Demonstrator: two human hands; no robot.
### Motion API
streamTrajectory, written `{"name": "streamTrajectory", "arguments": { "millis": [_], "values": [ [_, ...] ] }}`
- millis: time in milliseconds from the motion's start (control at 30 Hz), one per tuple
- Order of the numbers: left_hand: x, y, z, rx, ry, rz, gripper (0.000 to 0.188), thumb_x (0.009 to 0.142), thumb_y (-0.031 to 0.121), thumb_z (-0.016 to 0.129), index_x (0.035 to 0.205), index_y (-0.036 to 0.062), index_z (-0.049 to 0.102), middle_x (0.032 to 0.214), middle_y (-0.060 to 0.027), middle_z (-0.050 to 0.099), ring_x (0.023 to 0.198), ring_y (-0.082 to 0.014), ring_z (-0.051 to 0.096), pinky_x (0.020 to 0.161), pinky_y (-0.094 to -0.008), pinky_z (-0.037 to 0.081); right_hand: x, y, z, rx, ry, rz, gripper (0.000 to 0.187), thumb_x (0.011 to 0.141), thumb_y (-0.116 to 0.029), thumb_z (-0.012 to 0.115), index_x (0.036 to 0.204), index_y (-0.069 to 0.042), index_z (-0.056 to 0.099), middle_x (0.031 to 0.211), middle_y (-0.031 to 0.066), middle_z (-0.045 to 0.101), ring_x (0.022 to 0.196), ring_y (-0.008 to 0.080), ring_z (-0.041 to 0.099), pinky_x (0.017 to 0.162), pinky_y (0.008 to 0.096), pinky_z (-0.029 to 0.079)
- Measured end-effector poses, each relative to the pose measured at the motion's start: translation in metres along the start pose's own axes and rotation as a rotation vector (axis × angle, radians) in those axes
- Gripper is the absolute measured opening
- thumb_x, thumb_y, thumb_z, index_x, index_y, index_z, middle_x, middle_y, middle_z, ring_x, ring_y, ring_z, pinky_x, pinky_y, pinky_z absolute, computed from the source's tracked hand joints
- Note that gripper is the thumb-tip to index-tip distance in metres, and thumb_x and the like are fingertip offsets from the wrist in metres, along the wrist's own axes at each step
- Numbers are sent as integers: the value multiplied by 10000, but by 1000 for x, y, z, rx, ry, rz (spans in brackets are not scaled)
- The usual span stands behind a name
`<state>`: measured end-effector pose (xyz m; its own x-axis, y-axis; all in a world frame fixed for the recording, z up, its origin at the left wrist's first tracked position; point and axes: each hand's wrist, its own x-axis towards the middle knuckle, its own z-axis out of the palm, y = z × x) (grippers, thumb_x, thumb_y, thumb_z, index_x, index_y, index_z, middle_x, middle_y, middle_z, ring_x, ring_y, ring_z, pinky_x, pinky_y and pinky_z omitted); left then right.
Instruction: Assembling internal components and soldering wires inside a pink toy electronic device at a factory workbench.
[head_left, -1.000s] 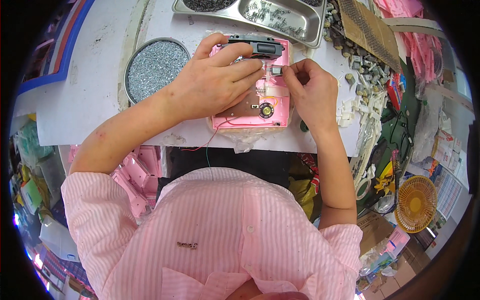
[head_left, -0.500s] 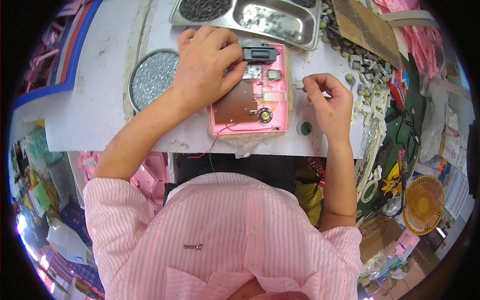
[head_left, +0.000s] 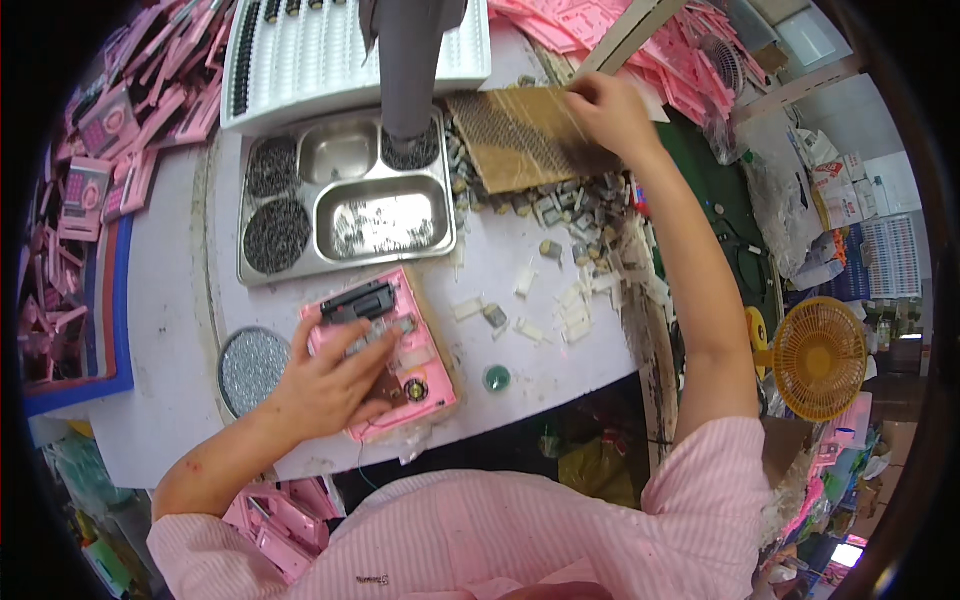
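Observation:
My left hand point(head_left: 335, 380) lies over a pink plastic casing point(head_left: 436, 393), its fingers apart and resting across the parts inside. Beyond those fingers a black rectangular component point(head_left: 360, 302) sits in the casing, and a small round speaker point(head_left: 415, 389) shows near its right side. Part of a brown board is covered by the hand. Reaching far to the right, my right hand point(head_left: 615, 115) is closed at the far right edge of a brown cardboard sheet point(head_left: 530, 140) bearing a dark pattern. Whatever its fingertips hold is hidden.
A steel compartment tray point(head_left: 345, 262) with dark screws stands beyond the casing, near a white ribbed tray point(head_left: 330, 70) and a grey post point(head_left: 405, 70). A dish of silvery bits point(head_left: 253, 370) sits left. Small motors point(head_left: 555, 208) and white plastic pieces point(head_left: 575, 310) lie right.
My right hand has gone from beside the casing out to the cardboard's far edge. My left hand has shifted from the black component down over the casing's middle. The view has swung too.

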<state>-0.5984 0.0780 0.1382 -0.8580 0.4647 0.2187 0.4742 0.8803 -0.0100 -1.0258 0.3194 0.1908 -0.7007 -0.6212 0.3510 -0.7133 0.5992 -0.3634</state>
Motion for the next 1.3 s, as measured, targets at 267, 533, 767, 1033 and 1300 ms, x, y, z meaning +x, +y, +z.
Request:
{"name": "streamTrajectory", "arguments": {
  "millis": [267,533,767,1033,1300],
  "values": [
    [24,-43,-20,24,-20,228,349,811,358,636,1065,129,703,1256,-1,616,1243,-179,520,1098,-576,353,162,38,76,-1031,-370,540,468,982,-279,548,1428,-144,595,1539,123,486,1463,472,290,1045,665,355],
    [34,-32,6,-148,187,172,160,750,204,646,871,117,703,1090,-23,641,1059,-199,585,926,-454,453,173,82,93,-1042,-530,393,437,967,-195,600,1399,-129,592,1447,97,556,1331,380,463,1004,629,370],
    [27,-35,14,-127,269,210,166,762,194,627,906,122,665,995,6,634,1064,-179,591,982,-438,456,133,69,81,-783,-169,115,381,964,-139,615,1340,-75,596,1354,112,591,1228,335,537,946,550,441],
    [4,-8,15,65,111,-59,402,864,338,632,1248,222,662,1289,32,611,1215,-178,524,1114,-511,274,5,-12,-70,244,486,65,318,961,-75,631,1272,-14,600,1247,130,632,1110,283,620,879,460,522],
    [-7,1,15,-94,-58,-150,780,804,739,533,1448,299,548,1593,44,407,1517,-272,268,1208,-655,1,-223,-106,-80,1091,491,393,282,960,-32,644,1235,-10,583,1145,129,666,949,210,686,725,309,578]
  ]
}}
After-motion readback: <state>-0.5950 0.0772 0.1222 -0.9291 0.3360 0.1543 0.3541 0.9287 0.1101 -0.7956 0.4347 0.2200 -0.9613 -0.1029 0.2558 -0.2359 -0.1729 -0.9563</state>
